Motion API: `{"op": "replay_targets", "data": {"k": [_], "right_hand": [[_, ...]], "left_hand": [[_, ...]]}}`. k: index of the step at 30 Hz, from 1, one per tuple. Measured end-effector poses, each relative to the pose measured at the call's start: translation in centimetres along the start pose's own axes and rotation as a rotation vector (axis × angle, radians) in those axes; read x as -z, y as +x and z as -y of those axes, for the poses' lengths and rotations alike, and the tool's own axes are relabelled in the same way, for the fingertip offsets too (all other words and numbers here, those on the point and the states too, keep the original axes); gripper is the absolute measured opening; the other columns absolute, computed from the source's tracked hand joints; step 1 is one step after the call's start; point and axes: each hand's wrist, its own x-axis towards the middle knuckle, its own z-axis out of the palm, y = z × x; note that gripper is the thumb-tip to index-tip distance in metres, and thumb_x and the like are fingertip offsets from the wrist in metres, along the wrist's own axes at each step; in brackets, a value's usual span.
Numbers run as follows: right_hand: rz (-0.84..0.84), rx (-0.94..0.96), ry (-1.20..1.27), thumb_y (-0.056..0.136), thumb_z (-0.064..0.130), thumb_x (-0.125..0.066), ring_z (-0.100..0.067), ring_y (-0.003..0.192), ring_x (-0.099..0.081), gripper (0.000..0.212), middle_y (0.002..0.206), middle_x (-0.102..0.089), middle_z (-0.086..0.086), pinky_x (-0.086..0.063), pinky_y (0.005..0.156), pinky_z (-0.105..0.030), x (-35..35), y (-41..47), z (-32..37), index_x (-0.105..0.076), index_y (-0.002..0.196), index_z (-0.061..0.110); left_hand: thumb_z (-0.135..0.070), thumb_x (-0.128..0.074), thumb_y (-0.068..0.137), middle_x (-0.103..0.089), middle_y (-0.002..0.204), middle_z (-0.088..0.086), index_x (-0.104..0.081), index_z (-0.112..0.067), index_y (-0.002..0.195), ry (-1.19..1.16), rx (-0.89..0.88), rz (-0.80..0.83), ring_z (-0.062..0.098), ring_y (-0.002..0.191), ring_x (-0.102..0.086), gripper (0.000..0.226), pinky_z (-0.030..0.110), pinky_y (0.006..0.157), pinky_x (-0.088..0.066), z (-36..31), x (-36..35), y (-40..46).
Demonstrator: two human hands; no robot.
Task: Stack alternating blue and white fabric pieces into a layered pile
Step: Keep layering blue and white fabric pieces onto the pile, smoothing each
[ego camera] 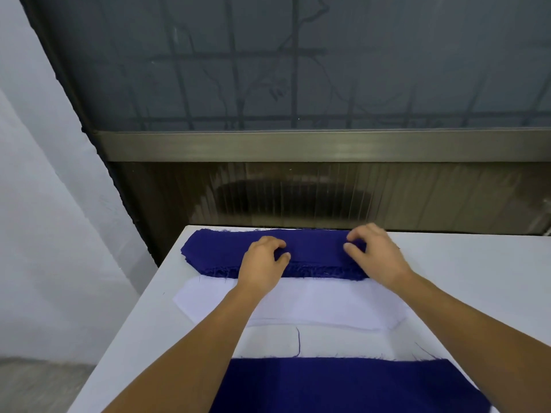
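Observation:
A stack of dark blue fabric pieces (313,253) lies at the far edge of the white table (477,278). My left hand (262,263) and my right hand (375,254) both reach onto this stack, each pinching the top blue piece between thumb and curled fingers. A stack of white fabric pieces (313,302) lies just in front of the blue stack. Nearest me lies the layered pile, topped by a blue piece (343,386), with white fabric (343,341) showing beyond its far edge.
A wall with a metal sill and a dark window stands right behind the table's far edge. The table's left edge (140,299) drops off to a grey floor and a white wall. Bare tabletop lies to the right of the stacks.

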Motion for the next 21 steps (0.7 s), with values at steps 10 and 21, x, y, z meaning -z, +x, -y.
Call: {"op": "replay_targets", "data": {"k": [10, 21], "right_hand": [[0.191, -0.006, -0.113, 0.094, 0.026, -0.058, -0.012, 0.099, -0.051, 0.004, 0.106, -0.056, 0.006, -0.045, 0.087, -0.024, -1.1, 1.2, -0.3, -0.062, 0.093, 0.025], [0.363, 0.021, -0.126, 0.089, 0.043, -0.06, -0.008, 0.091, -0.051, 0.012, 0.1, -0.051, 0.012, -0.041, 0.073, -0.017, -0.4, 2.5, -1.5, -0.054, 0.085, 0.033]], "left_hand": [[-0.051, -0.062, 0.085, -0.055, 0.12, -0.009, -0.056, -0.022, 0.128, 0.162, -0.083, 0.071, 0.009, 0.108, -0.052, 0.052, 0.027, 0.092, -0.048, 0.6, -0.4, 0.2], [-0.056, -0.057, 0.086, -0.048, 0.129, -0.008, -0.048, -0.028, 0.136, 0.251, -0.063, 0.195, 0.015, 0.11, -0.053, 0.057, 0.031, 0.089, -0.051, 0.0, 0.0, 1.2]]}}
